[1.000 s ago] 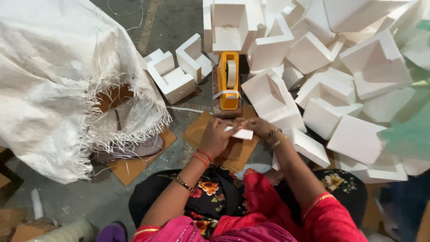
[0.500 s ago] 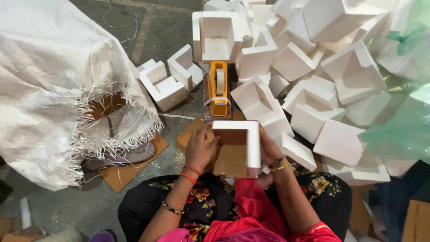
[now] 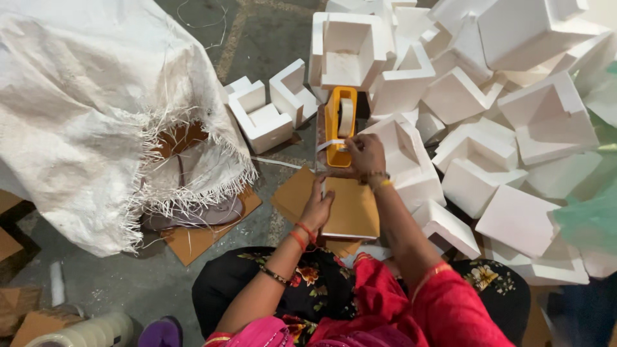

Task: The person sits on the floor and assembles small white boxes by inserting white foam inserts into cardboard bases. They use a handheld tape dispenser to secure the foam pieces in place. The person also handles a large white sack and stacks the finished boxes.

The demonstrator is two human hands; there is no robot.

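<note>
At frame centre, a flat brown cardboard panel [image 3: 350,209] is gripped by the left hand [image 3: 316,209]; glossy tape strip [image 3: 330,144] from the orange dispenser [image 3: 339,125] is pinched by the right hand [image 3: 365,154].

Seen from above, seated on a grey concrete floor [image 3: 148,283]. Left hand [image 3: 318,209] gripping the near edge of a brown cardboard piece [image 3: 350,209], fingers curled over its left side. Right hand [image 3: 365,154] at the front of a yellow tape dispenser [image 3: 339,125], pinching a strip of tape [image 3: 329,144] drawn off the roll. Dispenser just beyond the cardboard. White foam corner blocks [image 3: 514,128] heaped to the right and behind; two more foam blocks [image 3: 270,112] left of the dispenser. Frayed white woven sack [image 3: 83,115] at left, over cardboard scraps [image 3: 199,234]. Tape rolls [image 3: 87,333] at bottom left.
</note>
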